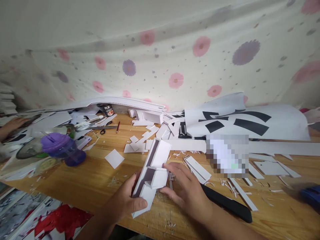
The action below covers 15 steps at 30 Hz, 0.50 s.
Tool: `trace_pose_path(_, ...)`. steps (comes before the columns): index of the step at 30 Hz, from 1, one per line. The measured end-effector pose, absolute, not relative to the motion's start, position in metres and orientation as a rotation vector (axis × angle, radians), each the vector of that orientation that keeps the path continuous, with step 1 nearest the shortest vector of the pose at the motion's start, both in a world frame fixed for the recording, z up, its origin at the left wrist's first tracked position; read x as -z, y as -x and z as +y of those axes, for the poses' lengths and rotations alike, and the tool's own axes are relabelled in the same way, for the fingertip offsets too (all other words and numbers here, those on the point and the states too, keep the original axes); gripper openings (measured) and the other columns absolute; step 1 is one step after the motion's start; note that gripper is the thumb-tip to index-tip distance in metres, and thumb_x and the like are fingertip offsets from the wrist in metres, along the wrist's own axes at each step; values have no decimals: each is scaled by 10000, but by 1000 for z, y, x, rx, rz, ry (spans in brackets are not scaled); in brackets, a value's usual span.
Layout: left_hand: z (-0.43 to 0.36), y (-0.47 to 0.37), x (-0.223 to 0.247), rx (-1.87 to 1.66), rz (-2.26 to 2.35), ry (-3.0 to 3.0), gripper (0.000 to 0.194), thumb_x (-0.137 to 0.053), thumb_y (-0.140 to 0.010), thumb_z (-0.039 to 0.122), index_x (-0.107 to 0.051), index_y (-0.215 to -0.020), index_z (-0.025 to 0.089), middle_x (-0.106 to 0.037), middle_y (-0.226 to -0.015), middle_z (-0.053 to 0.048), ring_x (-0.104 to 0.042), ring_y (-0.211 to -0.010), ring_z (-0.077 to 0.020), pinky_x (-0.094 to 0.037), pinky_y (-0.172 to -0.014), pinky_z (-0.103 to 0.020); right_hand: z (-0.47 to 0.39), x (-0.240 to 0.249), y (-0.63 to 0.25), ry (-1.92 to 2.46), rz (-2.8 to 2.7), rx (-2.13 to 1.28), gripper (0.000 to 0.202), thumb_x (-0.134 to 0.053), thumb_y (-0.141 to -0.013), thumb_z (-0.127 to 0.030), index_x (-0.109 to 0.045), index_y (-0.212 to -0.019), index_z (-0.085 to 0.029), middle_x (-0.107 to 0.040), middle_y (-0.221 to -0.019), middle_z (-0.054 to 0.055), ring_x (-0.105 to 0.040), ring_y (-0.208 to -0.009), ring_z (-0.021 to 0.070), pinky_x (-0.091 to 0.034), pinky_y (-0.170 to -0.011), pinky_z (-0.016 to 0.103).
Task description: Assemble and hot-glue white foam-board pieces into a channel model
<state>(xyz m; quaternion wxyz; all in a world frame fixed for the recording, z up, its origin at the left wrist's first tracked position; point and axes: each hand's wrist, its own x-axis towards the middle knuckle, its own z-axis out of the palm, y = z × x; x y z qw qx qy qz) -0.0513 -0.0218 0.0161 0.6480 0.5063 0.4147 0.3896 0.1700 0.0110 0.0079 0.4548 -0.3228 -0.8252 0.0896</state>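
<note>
A long white foam-board piece (160,153) with folded walls and small raised blocks is held tilted above the table's front edge. My left hand (132,196) grips its lower end, thumb across the front face and fingers behind. With fingers bent and a gap between thumb and fingertips, my right hand (186,188) touches the raised block at the piece's right side. A black bar-shaped tool (226,202) lies on the table beside my right forearm. White board strips (197,169) rest just beyond my right hand.
The wooden table (97,180) carries many white offcuts. A purple-lidded cup (62,148), scissors (103,128) and a red pencil (118,127) are at left. Paper sheets with black shapes (250,121) lie at the back right. Another person's hand (15,126) is at far left.
</note>
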Motion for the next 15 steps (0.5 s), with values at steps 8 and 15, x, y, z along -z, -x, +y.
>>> trace_pose_path(8, -25, 55, -17, -921, 984, -876, 727, -767, -627, 454, -530, -1268, 206, -715, -955, -95, -669, -807, -265, -473, -577, -282, 12, -5, -173, 847, -2063, -244, 587, -604, -863, -327, -356, -1383, -217, -612, -1100, 142, -634, -975, 252, -581, -780, 415)
trace_pose_path(15, -21, 58, -18, -997, 862, -800, 569, -730, -632, 273, -598, -1182, 210, -687, -1160, -124, -671, -971, -342, -507, -817, -423, 11, -6, -174, 820, -2055, -184, 507, -589, -865, -270, -411, -1332, -190, -623, -1069, 141, -640, -949, 243, -587, -752, 394)
